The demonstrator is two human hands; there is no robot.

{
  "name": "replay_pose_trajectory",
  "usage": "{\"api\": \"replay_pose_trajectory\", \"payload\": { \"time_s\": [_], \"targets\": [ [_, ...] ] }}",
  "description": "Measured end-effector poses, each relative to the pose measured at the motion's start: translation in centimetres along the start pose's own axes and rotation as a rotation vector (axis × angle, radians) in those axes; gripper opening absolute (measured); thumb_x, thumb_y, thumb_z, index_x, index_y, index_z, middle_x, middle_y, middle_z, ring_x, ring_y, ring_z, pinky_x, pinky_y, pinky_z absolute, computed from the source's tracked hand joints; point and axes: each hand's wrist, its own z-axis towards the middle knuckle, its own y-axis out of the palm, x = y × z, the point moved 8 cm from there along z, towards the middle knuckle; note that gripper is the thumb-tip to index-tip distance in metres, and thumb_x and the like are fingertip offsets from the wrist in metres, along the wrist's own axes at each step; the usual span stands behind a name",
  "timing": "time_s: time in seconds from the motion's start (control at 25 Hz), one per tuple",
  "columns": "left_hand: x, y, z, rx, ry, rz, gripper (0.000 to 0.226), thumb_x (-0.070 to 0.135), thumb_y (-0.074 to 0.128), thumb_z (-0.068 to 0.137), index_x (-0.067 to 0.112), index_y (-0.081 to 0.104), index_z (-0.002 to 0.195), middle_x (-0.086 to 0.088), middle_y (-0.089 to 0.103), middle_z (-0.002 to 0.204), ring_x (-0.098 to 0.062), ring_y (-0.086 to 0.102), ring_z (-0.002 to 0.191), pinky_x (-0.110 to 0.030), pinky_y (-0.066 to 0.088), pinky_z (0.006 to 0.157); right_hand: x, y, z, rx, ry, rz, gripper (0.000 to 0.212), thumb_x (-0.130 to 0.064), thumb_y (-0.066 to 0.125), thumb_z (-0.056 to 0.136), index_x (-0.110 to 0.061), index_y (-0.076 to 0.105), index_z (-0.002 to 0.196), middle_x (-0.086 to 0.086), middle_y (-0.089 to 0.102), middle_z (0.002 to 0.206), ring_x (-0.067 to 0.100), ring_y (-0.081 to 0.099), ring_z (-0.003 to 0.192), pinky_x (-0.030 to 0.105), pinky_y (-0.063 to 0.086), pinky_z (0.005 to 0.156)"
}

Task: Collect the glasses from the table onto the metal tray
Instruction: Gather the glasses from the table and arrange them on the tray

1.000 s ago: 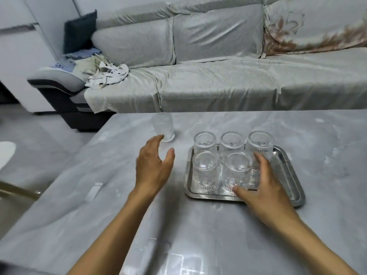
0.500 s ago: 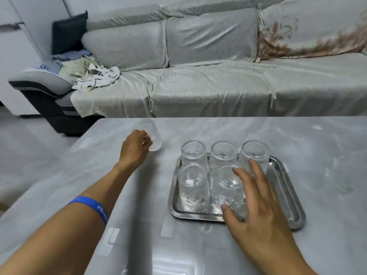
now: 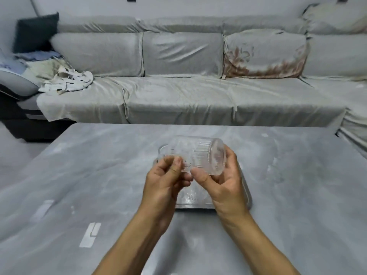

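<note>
A clear ribbed glass lies on its side in the air, its base turned to the right, held between both hands above the metal tray. My left hand grips its open end from below left. My right hand cups the base end, thumb against the side. The hands and the held glass hide most of the tray and the glasses standing on it; only the tray's front and right rim and a bit of glass behind show.
The grey marble table stretches left and right of the tray. Pale tape marks lie on the near left. A grey covered sofa with crumpled clothes runs behind the table's far edge.
My left hand lifted the lone glass from the table's left and carried it over the tray. My right hand left the tray's glasses and took hold of the same glass.
</note>
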Motion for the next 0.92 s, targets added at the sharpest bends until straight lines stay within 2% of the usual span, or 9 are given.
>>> {"api": "replay_pose_trajectory", "payload": {
  "time_s": [0.04, 0.12, 0.24, 0.32, 0.4, 0.52, 0.64, 0.76, 0.92],
  "targets": [
    [-1.0, 1.5, -0.1, -0.053, -0.055, 0.012, 0.011, 0.025, 0.066, 0.079, 0.015, 0.063, 0.078, 0.000, 0.066, 0.065, -0.011, 0.063, 0.053, -0.019, 0.053, 0.051, -0.3, -0.7, -0.1, 0.040, -0.012, 0.003, 0.068, -0.012, 0.086, 0.067, -0.024, 0.051, 0.124, 0.011, 0.071, 0.112, 0.027, 0.072, 0.097, 0.027, 0.057, 0.075],
    [-1.9, 1.9, 0.3, -0.068, -0.071, 0.119, 0.014, 0.025, 0.062, 0.087, 0.012, 0.066, 0.084, -0.003, 0.070, 0.070, -0.015, 0.065, 0.051, -0.021, 0.053, 0.048, -1.0, -3.0, 0.2, 0.151, -0.031, -0.080, 0.062, -0.019, 0.090, 0.061, -0.023, 0.057, 0.114, 0.009, 0.074, 0.104, 0.024, 0.073, 0.092, 0.028, 0.057, 0.073],
    [-0.7, -3.1, 1.6, 0.203, 0.096, 0.385, 0.012, 0.026, 0.062, 0.090, 0.021, 0.072, 0.086, -0.005, 0.074, 0.084, -0.018, 0.065, 0.050, -0.023, 0.049, 0.044, -2.0, -7.6, 1.7, 0.287, -0.025, -0.283, 0.052, -0.030, 0.091, 0.055, -0.030, 0.064, 0.099, -0.006, 0.076, 0.091, 0.010, 0.073, 0.080, 0.018, 0.054, 0.065],
    [1.3, -6.1, 2.2, 0.358, 0.242, 0.699, 0.005, 0.028, 0.065, 0.087, 0.027, 0.069, 0.087, 0.002, 0.072, 0.085, -0.012, 0.068, 0.067, -0.025, 0.050, 0.056, -1.7, -9.8, 2.8, 0.263, 0.052, -0.508, 0.055, -0.031, 0.092, 0.053, -0.030, 0.063, 0.099, -0.010, 0.075, 0.090, 0.006, 0.072, 0.079, 0.016, 0.054, 0.064],
    [1.4, -7.5, 3.1, 0.363, 0.227, 0.876, 0.011, 0.033, 0.065, 0.086, 0.031, 0.067, 0.097, 0.009, 0.069, 0.098, -0.008, 0.065, 0.088, -0.031, 0.051, 0.073, 0.1, -10.7, 3.0, 0.203, 0.157, -0.732, 0.061, -0.033, 0.092, 0.051, -0.030, 0.060, 0.103, -0.008, 0.072, 0.096, 0.009, 0.069, 0.086, 0.026, 0.055, 0.074],
    [-0.7, -8.0, 4.1, 0.327, 0.132, 0.868, 0.021, 0.029, 0.066, 0.084, 0.027, 0.067, 0.105, 0.006, 0.068, 0.109, -0.013, 0.065, 0.097, -0.040, 0.054, 0.086, 2.8, -10.0, 3.1, 0.148, 0.175, -0.926, 0.069, -0.033, 0.090, 0.052, -0.028, 0.057, 0.112, -0.007, 0.067, 0.106, 0.013, 0.063, 0.094, 0.030, 0.050, 0.081],
    [-1.3, -8.8, 4.2, 0.364, 0.154, 0.897, 0.019, 0.023, 0.066, 0.083, 0.025, 0.069, 0.101, 0.005, 0.070, 0.106, -0.011, 0.067, 0.093, -0.045, 0.055, 0.086, 4.1, -9.2, 3.6, 0.127, 0.121, -0.975, 0.076, -0.035, 0.087, 0.052, -0.029, 0.053, 0.119, -0.007, 0.064, 0.111, 0.014, 0.062, 0.097, 0.033, 0.051, 0.085],
    [-1.3, -9.0, 4.4, 0.352, 0.149, 0.889, 0.017, 0.019, 0.066, 0.084, 0.023, 0.070, 0.100, 0.006, 0.072, 0.103, -0.013, 0.067, 0.093, -0.047, 0.055, 0.085, 5.2, -9.6, 3.5, 0.124, 0.134, -1.012, 0.076, -0.040, 0.086, 0.052, -0.031, 0.050, 0.119, -0.008, 0.063, 0.109, 0.014, 0.061, 0.095, 0.030, 0.047, 0.081],
    [-1.2, -8.8, 4.4, 0.353, 0.167, 0.894, 0.017, 0.017, 0.064, 0.086, 0.022, 0.069, 0.101, 0.004, 0.071, 0.106, -0.015, 0.066, 0.095, -0.043, 0.054, 0.086, 6.6, -10.0, 3.1, 0.125, 0.146, -1.034, 0.087, -0.046, 0.086, 0.055, -0.027, 0.046, 0.130, -0.007, 0.059, 0.115, 0.015, 0.057, 0.102, 0.026, 0.041, 0.082]
  ]
}}
